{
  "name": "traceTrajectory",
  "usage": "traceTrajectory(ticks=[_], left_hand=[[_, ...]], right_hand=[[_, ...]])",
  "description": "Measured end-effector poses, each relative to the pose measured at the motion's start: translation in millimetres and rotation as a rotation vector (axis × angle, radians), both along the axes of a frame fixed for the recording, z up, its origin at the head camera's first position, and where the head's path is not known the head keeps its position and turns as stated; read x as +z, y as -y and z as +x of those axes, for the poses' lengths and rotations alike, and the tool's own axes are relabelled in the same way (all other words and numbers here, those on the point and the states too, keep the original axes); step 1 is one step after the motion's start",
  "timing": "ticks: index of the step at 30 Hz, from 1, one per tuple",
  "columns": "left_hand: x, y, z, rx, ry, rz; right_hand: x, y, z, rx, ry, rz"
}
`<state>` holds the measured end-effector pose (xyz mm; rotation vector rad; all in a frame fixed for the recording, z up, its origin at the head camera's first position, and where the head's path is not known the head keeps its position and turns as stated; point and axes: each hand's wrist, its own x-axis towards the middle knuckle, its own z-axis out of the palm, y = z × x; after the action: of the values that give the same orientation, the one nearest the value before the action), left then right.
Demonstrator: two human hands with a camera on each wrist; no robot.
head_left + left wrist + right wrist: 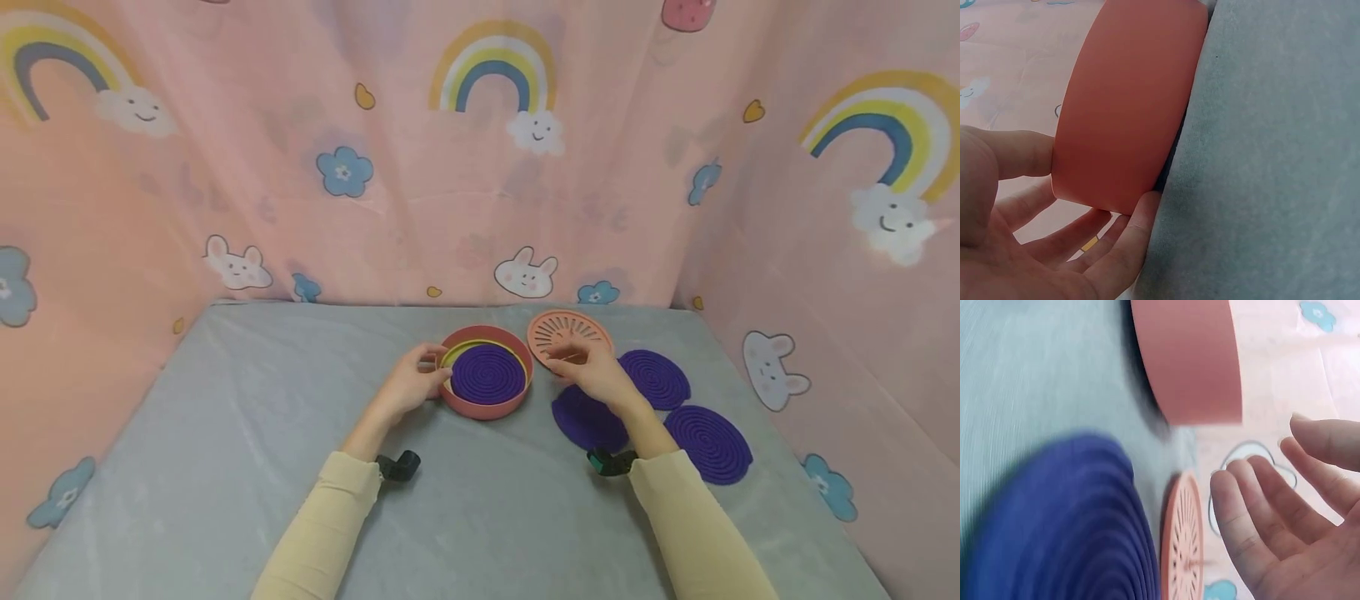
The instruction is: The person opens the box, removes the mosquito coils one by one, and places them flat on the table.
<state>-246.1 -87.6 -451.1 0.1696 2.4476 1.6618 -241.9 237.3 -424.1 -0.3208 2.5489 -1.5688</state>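
A round salmon-pink box holds a purple spiral coaster, with a yellow edge showing beneath it. My left hand grips the box's left side. In the left wrist view its thumb lies at the rim of the box, and the other fingers support the wall and lower edge. Above the table to the right, my right hand hovers with loosely bent fingers, holding nothing. Behind that hand lies a slotted salmon-pink lid. In the right wrist view the right hand is apart from the box.
Purple spiral coasters lie to the right: one below the right hand, one beside the lid, another nearer the right edge. The grey cloth-covered table meets a pink patterned curtain at the back and sides.
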Motion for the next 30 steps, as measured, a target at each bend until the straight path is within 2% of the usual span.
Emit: traceTrajectory(ticks=[5,15,21,30], left_hand=[[-1.8,-1.7,-0.6,-0.005,-0.013,-0.002],[-0.1,-2.1,2.4,0.004,0.013,0.008],[-1.3,-2.0,2.3,0.005,0.004,0.002],[-2.8,-2.4,-1.0,0.013,-0.003,0.008]], right_hand=[[-7.6,13.4,-1.9,0.002,-0.005,-0.020],[-23.6,32.7,-2.5,-0.016,0.005,-0.059],[-25.7,37.5,-2.0,-0.044,0.010,-0.070],[-27.8,37.3,-2.8,-0.036,0.031,-0.089]])
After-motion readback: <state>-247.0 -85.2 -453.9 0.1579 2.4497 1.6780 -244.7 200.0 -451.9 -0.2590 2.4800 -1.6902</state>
